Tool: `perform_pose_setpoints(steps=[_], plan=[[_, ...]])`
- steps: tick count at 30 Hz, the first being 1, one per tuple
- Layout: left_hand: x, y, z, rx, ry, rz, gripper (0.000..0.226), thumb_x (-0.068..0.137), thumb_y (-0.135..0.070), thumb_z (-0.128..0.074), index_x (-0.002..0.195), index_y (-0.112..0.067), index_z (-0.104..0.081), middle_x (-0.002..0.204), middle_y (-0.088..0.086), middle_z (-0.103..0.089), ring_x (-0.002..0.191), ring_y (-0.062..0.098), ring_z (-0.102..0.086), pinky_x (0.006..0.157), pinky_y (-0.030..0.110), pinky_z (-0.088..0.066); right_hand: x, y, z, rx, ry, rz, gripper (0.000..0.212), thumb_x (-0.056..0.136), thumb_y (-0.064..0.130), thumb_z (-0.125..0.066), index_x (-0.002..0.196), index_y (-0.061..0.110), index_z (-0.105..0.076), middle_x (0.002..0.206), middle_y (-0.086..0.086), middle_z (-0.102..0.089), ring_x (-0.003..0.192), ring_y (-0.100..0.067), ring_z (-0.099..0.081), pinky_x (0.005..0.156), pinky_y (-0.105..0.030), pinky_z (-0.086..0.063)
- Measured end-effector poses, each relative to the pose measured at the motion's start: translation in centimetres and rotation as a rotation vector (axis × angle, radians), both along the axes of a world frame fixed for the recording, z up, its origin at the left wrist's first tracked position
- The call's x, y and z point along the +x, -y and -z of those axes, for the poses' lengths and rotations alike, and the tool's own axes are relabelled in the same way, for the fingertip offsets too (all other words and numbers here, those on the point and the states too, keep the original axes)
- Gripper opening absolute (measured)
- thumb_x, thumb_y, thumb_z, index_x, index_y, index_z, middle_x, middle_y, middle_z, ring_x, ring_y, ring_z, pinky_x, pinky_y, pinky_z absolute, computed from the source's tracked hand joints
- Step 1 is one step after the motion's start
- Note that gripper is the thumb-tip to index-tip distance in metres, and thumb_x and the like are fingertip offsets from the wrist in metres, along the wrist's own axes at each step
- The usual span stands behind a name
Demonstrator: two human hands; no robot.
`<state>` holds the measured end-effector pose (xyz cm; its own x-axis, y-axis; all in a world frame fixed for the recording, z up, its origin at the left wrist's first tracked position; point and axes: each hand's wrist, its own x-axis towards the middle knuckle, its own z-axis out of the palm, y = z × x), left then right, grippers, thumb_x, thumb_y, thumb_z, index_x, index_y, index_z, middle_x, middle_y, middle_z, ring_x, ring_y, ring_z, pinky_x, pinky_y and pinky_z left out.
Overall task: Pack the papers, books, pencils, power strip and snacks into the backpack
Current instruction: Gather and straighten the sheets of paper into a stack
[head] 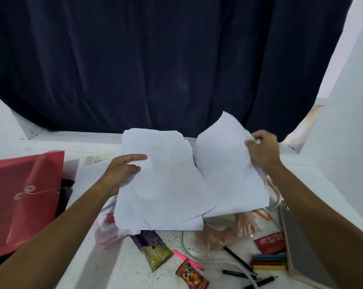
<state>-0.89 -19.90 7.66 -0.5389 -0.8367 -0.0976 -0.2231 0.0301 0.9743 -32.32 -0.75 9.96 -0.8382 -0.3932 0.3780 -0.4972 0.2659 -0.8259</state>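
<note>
my left hand [122, 174] grips the left edge of a stack of white papers [161, 184], thumb on top and fingers curled under, while my right hand [261, 151] pinches the upper right edge of another loose sheet [228, 170] that overlaps the stack, both held up above the white table [122, 265]. under the papers lie snack packets [155, 250], a red wrapped sweet [192, 275], a pink pencil [186, 258], coloured pencils [269, 262] and a white cable [228, 263], with a grey book [297, 247] at the right and a red string-tie folder [24, 197] at the left, over something black i cannot make out
</note>
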Motion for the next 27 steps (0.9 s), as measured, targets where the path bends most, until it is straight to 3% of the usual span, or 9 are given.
perform_pose_setpoints(steps=[7, 11, 14, 16, 18, 20, 23, 25, 27], plan=[[0.2, 0.0, 0.0, 0.051, -0.031, -0.01, 0.036, 0.091, 0.012, -0.049, 0.103, -0.016, -0.07, 0.047, -0.012, -0.053, 0.035, 0.001, -0.041, 0.042, 0.008, -0.031, 0.1, -0.5, -6.6, -0.301, 0.025, -0.041, 0.004, 0.079, 0.006, -0.064, 0.083, 0.008, -0.064, 0.074, 0.007, -0.059, 0.066, -0.004, -0.054, 0.056, -0.009, -0.044], [-0.3, -0.2, -0.7, 0.016, -0.05, -0.013, 0.037, 0.091, 0.01, -0.051, 0.101, -0.019, -0.071, 0.075, -0.006, -0.063, 0.039, 0.0, -0.048, 0.044, 0.008, -0.035, 1.1, 0.5, -6.7, -0.372, 0.218, -0.161, 0.009, 0.08, 0.002, -0.066, 0.078, 0.011, -0.064, 0.083, -0.005, -0.067, 0.074, -0.016, -0.063, 0.068, -0.027, -0.055], [-1.2, -1.0, -2.0, -0.034, -0.068, 0.014, 0.039, 0.092, 0.007, -0.051, 0.105, -0.024, -0.069, 0.057, -0.011, -0.061, 0.035, 0.003, -0.041, 0.041, 0.009, -0.032, 2.4, 2.0, -5.2, -0.357, 0.368, -0.239, 0.012, 0.081, 0.0, -0.067, 0.077, 0.011, -0.064, 0.084, -0.009, -0.069, 0.077, -0.022, -0.065, 0.072, -0.035, -0.055], [-1.7, -1.3, -2.9, -0.002, -0.164, 0.036, 0.041, 0.092, 0.007, -0.05, 0.11, -0.025, -0.069, 0.073, -0.013, -0.073, 0.057, 0.004, -0.066, 0.05, 0.009, -0.044, 3.7, 3.1, -3.8, -0.331, 0.462, -0.272, 0.01, 0.082, -0.001, -0.067, 0.078, 0.007, -0.063, 0.084, -0.011, -0.067, 0.076, -0.023, -0.064, 0.073, -0.037, -0.055], [-2.1, -1.4, -3.5, 0.028, -0.255, 0.048, 0.043, 0.09, 0.006, -0.05, 0.114, -0.023, -0.07, 0.101, -0.003, -0.076, 0.091, 0.019, -0.072, 0.066, 0.02, -0.055, 5.3, 3.9, -2.5, -0.276, 0.524, -0.298, 0.006, 0.084, 0.002, -0.066, 0.081, 0.003, -0.06, 0.087, -0.015, -0.066, 0.077, -0.024, -0.062, 0.075, -0.039, -0.055], [-2.6, -2.2, -4.0, -0.008, -0.281, 0.07, 0.038, 0.089, 0.005, -0.047, 0.11, -0.015, -0.071, 0.098, -0.001, -0.076, 0.089, 0.021, -0.072, 0.066, 0.022, -0.055, 5.9, 4.5, -1.3, -0.19, 0.575, -0.335, 0.018, 0.086, 0.011, -0.066, 0.093, -0.004, -0.059, 0.094, -0.02, -0.067, 0.081, -0.026, -0.063, 0.08, -0.043, -0.055], [-3.2, -3.5, -4.2, -0.03, -0.328, 0.104, 0.029, 0.101, -0.018, -0.04, 0.096, -0.012, -0.068, 0.074, -0.01, -0.074, 0.064, 0.003, -0.068, 0.051, 0.012, -0.048, 6.1, 4.7, -0.2, -0.115, 0.647, -0.371, 0.04, 0.087, 0.024, -0.065, 0.108, -0.007, -0.052, 0.11, -0.022, -0.066, 0.087, -0.027, -0.064, 0.09, -0.053, -0.053], [-3.1, -3.5, -4.3, 0.126, -0.429, 0.131, 0.045, 0.1, -0.043, -0.039, 0.109, -0.01, -0.069, 0.092, 0.002, -0.076, 0.077, 0.015, -0.072, 0.062, 0.021, -0.056, 6.1, 5.1, 0.1, -0.096, 0.628, -0.348, 0.036, 0.086, 0.028, -0.065, 0.098, -0.003, -0.052, 0.101, -0.024, -0.064, 0.081, -0.026, -0.059, 0.082, -0.047, -0.054], [-2.2, -3.2, -4.3, 0.202, -0.436, 0.138, 0.047, 0.096, -0.048, -0.048, 0.127, -0.016, -0.061, 0.116, 0.003, -0.071, 0.095, 0.02, -0.071, 0.076, 0.031, -0.058, 6.7, 5.5, -0.1, -0.121, 0.565, -0.288, 0.023, 0.086, 0.025, -0.066, 0.087, 0.007, -0.05, 0.087, -0.015, -0.056, 0.075, -0.023, -0.053, 0.071, -0.039, -0.051]])
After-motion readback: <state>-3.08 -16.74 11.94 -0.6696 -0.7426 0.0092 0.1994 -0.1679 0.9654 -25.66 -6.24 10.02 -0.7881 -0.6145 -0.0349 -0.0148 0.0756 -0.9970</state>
